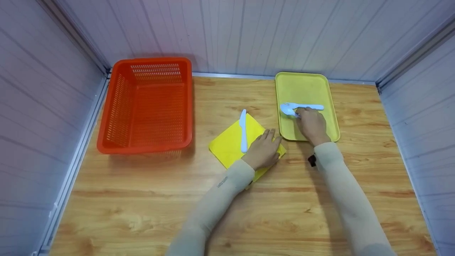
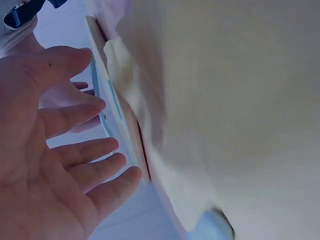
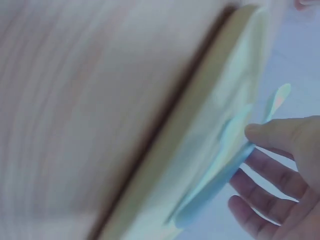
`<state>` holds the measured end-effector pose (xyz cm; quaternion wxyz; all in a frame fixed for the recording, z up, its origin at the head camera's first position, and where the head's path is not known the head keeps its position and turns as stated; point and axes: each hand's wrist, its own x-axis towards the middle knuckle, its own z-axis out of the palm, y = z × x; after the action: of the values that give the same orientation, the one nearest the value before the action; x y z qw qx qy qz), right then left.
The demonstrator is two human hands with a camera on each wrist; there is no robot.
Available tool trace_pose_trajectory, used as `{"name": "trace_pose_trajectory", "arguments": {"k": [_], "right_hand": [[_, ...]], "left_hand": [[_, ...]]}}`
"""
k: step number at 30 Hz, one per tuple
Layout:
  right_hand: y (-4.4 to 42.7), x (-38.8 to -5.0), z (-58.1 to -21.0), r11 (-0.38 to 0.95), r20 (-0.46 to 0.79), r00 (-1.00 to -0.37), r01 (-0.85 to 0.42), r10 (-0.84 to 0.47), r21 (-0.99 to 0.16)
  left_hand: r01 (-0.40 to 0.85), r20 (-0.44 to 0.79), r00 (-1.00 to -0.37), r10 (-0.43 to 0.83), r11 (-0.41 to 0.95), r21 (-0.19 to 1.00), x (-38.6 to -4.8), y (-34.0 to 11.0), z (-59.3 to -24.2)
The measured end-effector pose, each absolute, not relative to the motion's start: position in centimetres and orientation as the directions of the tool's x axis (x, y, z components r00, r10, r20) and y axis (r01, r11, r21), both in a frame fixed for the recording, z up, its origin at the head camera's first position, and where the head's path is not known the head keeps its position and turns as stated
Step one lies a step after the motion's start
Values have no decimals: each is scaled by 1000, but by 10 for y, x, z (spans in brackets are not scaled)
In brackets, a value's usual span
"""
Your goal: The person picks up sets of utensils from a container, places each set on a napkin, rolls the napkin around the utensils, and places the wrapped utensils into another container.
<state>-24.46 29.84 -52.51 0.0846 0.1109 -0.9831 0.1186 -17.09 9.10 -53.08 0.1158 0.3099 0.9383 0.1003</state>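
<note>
My right hand (image 1: 312, 122) pinches a light-blue spoon (image 1: 287, 110) over the yellow tray (image 1: 302, 83). A fork (image 1: 311, 106) of the same colour lies across the tray, beside the spoon. In the right wrist view the thumb and forefinger hold the spoon (image 3: 215, 187) by its handle, tilted above the tray. My left hand (image 1: 262, 150) is over the right part of a yellow cloth (image 1: 227, 145), fingers extended and holding nothing; whether it touches the cloth is unclear. A light-blue knife (image 1: 243, 131) lies on the cloth's left half, with its tip past the upper edge.
An orange perforated basket (image 1: 144, 150) stands on the left of the wooden table (image 1: 149, 206). Pale panel walls (image 1: 231, 39) enclose the table at the back and both sides. The tray sits close to the back wall.
</note>
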Motion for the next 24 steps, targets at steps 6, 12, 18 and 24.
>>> {"name": "trace_pose_trajectory", "arguments": {"k": [6, 12, 18, 24], "right_hand": [[272, -234, -509, 918, 106, -975, -218, -193, -330], [244, -227, -500, 862, -11, -991, -109, -131, -495], [212, -223, -505, 807, -67, -994, -33, -90, -590], [187, -220, -517, 810, -94, -991, -26, -100, -586]], "left_hand": [[493, -141, -834, 534, 834, 246, -158, 56, -526], [357, -185, -885, 426, 879, 316, -145, 19, -529], [292, -194, -910, 366, 899, 328, -137, -8, -534], [280, -220, -907, 359, 904, 322, -136, -18, -538]]}}
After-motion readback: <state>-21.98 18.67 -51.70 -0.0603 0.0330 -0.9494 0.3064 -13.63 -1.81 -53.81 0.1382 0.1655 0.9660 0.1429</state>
